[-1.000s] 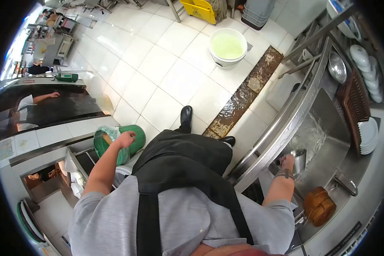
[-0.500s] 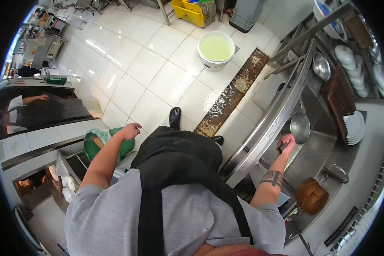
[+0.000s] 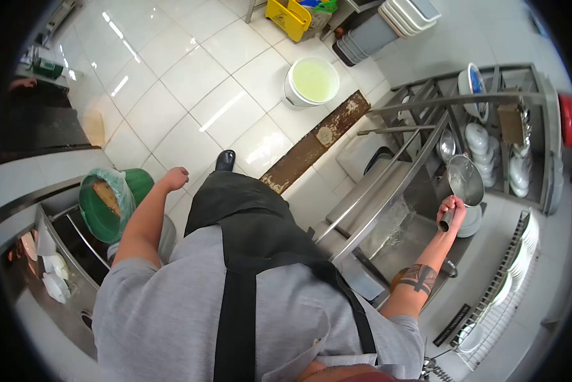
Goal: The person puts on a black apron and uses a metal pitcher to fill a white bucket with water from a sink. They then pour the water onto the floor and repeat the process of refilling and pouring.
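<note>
Landmark for all entries: steel sink (image 3: 400, 245).

1. Right hand (image 3: 451, 209): raised above the far side of the sink, fingers wrapped around the handle of 1 metal saucepan (image 3: 466, 180). Firm closed grasp on the handle.
2. Metal saucepan: held clear of the sink, tilted so its round inside faces the camera, just before the stack of white plates (image 3: 470, 223) at the sink's far end. The inside appears free of food (fine residue too small to judge).
3. Left hand (image 3: 174, 178): well away from the sink, out to the person's other side, fingers curled loosely, holding nothing that shows. It hangs beside the green bin (image 3: 111, 200).
4. Green bin: lined with a clear bag, brown scraps inside, well apart from the sink.
5. Rack of white bowls (image 3: 480, 143): behind the sink, on steel shelving.
6. Wire rack of dishes (image 3: 512, 280): along the counter, beyond the sink.
7. White bucket (image 3: 311, 81) with pale green liquid: on the tiled floor, well apart from the sink, past a brown floor grate (image 3: 314, 143).

Progress, as a judgement: the pan looks rinsed and lifted out, water showing in the sink basin below. Left to do appears to be setting it down to drain or storing it on the shelving; no resting place is reached yet.
</note>
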